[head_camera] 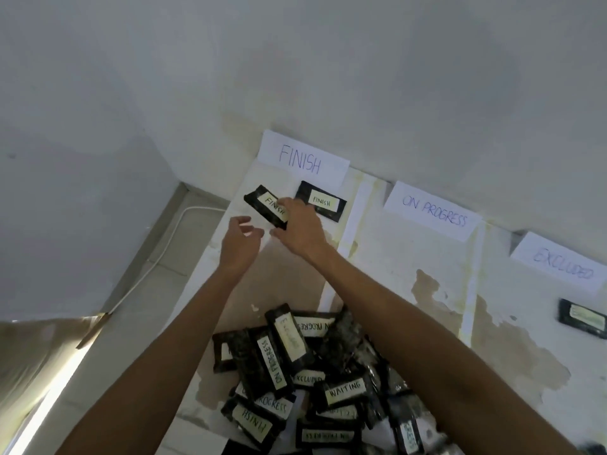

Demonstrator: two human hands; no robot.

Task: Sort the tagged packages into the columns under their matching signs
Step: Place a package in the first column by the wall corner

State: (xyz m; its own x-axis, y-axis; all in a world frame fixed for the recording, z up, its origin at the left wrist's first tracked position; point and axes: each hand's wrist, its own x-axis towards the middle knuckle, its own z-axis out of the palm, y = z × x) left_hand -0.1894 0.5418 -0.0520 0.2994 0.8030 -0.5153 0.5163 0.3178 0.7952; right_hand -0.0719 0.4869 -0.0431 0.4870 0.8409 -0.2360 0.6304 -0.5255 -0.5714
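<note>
My right hand (300,229) grips a black package tagged FINISH (266,205) by its near end, tilted, under the FINISH sign (303,157). My left hand (239,241) hovers just left of it, fingers loosely spread and holding nothing. A second FINISH package (323,200) lies flat to the right, under the same sign. The ON PROGRESS sign (433,211) and EXCLUDED sign (561,262) head the columns to the right. One package (583,318) lies under EXCLUDED. A pile of several tagged packages (315,382) sits near me.
The columns are marked on a stained white sheet (394,274) against the wall. A white cable (164,244) runs along the floor at the left. A pale cloth edge (39,349) lies at the lower left.
</note>
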